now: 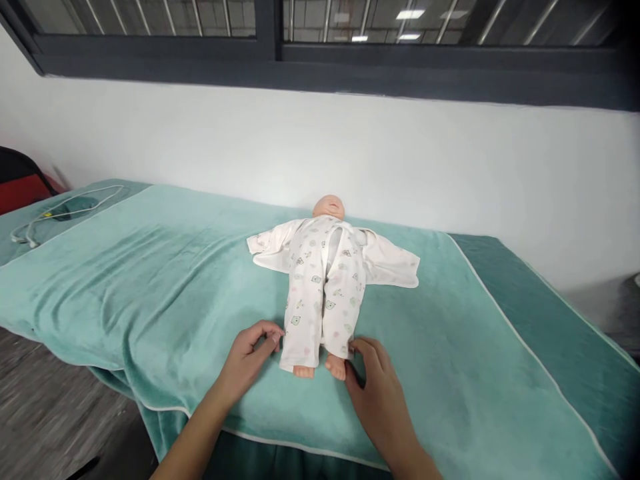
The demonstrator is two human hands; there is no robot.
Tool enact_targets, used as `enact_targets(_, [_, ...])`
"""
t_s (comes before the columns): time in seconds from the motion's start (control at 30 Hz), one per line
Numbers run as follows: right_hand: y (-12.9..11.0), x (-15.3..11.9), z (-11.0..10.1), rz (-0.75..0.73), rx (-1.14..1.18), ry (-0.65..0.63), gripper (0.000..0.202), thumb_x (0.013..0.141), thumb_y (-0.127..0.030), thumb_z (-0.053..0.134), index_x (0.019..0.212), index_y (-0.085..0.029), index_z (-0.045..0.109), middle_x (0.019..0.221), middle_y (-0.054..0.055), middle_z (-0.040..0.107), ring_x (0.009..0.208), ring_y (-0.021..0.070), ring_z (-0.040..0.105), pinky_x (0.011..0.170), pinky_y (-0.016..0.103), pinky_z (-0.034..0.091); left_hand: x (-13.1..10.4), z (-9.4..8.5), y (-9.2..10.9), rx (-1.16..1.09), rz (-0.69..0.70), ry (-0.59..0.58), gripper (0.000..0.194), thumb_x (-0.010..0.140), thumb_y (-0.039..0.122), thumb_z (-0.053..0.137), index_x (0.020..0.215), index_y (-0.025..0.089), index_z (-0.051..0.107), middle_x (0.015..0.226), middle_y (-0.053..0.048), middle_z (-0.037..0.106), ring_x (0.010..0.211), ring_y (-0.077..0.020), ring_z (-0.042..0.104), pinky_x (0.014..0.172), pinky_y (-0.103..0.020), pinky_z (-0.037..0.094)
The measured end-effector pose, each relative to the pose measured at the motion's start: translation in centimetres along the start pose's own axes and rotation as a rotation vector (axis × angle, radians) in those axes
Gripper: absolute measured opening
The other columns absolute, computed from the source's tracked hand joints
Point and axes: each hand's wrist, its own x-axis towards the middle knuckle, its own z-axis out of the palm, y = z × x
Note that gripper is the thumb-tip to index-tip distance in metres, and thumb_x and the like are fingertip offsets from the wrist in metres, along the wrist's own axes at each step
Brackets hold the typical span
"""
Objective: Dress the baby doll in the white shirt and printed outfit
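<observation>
R hand (383,392): closest to cam, fingers (371,352) part open w/ a gap btwn thumb & index; index tip at the pant cuff, thumb just beside the doll's foot (337,366)
L hand (245,360): thumb + index almost together at the edge of the other pant leg (303,317), can't tell if they've got any cloth btwn them
Doll (329,207): lying on the blanket btwn & beyond the hands, head toward the wall, feet toward cam, both poking out of the cuffs
Outfit (345,267): white w/ small prints, on the doll, sleeves spread out to the sides, gap in the cloth up by the chest
Blanket (440,360): light teal w/ pale edging, wrinkled on the L side, darker teal cloth (530,287) showing at the R
Cord (75,213): white, loosely looped, far L by a dark green item (61,212)
Background: white wall (200,140), dark window frame (320,70) above
</observation>
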Motion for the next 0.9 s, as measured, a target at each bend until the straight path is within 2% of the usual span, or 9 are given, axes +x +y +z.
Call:
enact_targets(0.1, [-0.1, 0.1, 0.7, 0.0, 0.0, 0.023, 0.023, 0.09, -0.014, 0.053, 0.11, -0.025, 0.057, 0.106, 0.008, 0.066, 0.096, 0.0259, 0.065, 0.078, 0.042, 0.057, 0.0, 0.4, 0.2, 0.098, 0.014, -0.016, 0.023, 0.094, 0.038, 0.055, 0.091, 0.019, 0.068, 0.085, -0.003, 0.065, 0.081, -0.0175, 0.058, 0.078, -0.029, 0.044])
enact_targets(0.17, [-0.4, 0.4, 0.4, -0.005, 0.062, 0.031, 0.019, 0.093, -0.013, 0.051, 0.107, -0.024, 0.058, 0.101, 0.006, 0.066, 0.09, 0.0222, 0.065, 0.074, 0.036, 0.056, 0.0, 0.5, 0.1, 0.113, 0.017, -0.009, 0.025, 0.094, 0.039, 0.055, 0.091, 0.018, 0.068, 0.087, -0.003, 0.066, 0.082, -0.0177, 0.058, 0.078, -0.029, 0.044])
enact_targets(0.33, [-2.1, 0.3, -2.7, -0.18, 0.258, -0.015, 0.019, 0.094, -0.008, 0.048, 0.103, -0.023, 0.056, 0.093, 0.004, 0.062, 0.081, 0.0153, 0.061, 0.068, 0.027, 0.05, -0.1, 0.4, -0.4, 0.084, 0.031, 0.008, 0.027, 0.094, 0.041, 0.056, 0.092, 0.017, 0.068, 0.081, -0.002, 0.062, 0.077, -0.016, 0.057, 0.076, -0.027, 0.044])
enact_targets(0.47, [-2.7, -0.1, -3.9, -0.269, 0.226, -0.061, 0.022, 0.092, -0.006, 0.048, 0.106, -0.022, 0.054, 0.093, 0.005, 0.061, 0.081, 0.0161, 0.059, 0.068, 0.028, 0.048, 0.0, 0.5, -0.4, 0.076, 0.037, 0.019, 0.027, 0.094, 0.042, 0.057, 0.093, 0.018, 0.069, 0.079, -0.001, 0.062, 0.076, -0.0151, 0.057, 0.074, -0.026, 0.044])
enact_targets(0.6, [-1.8, -0.3, -3.4, -0.244, 0.166, -0.176, 0.016, 0.093, -0.009, 0.049, 0.101, -0.022, 0.054, 0.091, 0.005, 0.062, 0.079, 0.0174, 0.058, 0.067, 0.03, 0.048, -0.2, 0.5, -0.4, 0.082, 0.03, 0.024, 0.028, 0.095, 0.043, 0.056, 0.093, 0.018, 0.069, 0.078, -0.001, 0.063, 0.075, -0.0149, 0.058, 0.073, -0.026, 0.045])
enact_targets(0.73, [-0.5, 0.2, -4.1, -0.214, 0.278, -0.287, 0.01, 0.098, -0.016, 0.049, 0.095, -0.023, 0.056, 0.088, 0.003, 0.062, 0.08, 0.0161, 0.059, 0.069, 0.029, 0.048, 0.4, 0.4, -0.7, 0.116, 0.069, 0.065, 0.024, 0.095, 0.039, 0.055, 0.098, 0.019, 0.068, 0.085, -0.002, 0.066, 0.082, -0.0166, 0.062, 0.079, -0.029, 0.049])
enact_targets(0.8, [0.6, 1.5, -4.5, -0.173, 0.292, -0.28, 0.015, 0.1, -0.018, 0.046, 0.091, -0.023, 0.056, 0.086, 0.002, 0.061, 0.078, 0.0153, 0.059, 0.07, 0.028, 0.048, 1.5, 0.3, -0.8, 0.189, 0.128, 0.135, 0.021, 0.096, 0.035, 0.053, 0.101, 0.02, 0.067, 0.095, -0.004, 0.068, 0.09, -0.0184, 0.063, 0.083, -0.031, 0.051])
enact_targets(0.9, [3.2, 5.0, -3.7, -0.111, 0.141, -0.152, 0.013, 0.099, -0.019, 0.047, 0.093, -0.022, 0.058, 0.092, 0.005, 0.062, 0.085, 0.0188, 0.059, 0.077, 0.032, 0.049, 4.7, 0.2, -0.8, 0.469, 0.285, 0.25, 0.024, 0.095, 0.024, 0.049, 0.112, 0.02, 0.065, 0.115, -0.008, 0.066, 0.109, -0.0233, 0.06, 0.097, -0.039, 0.05])
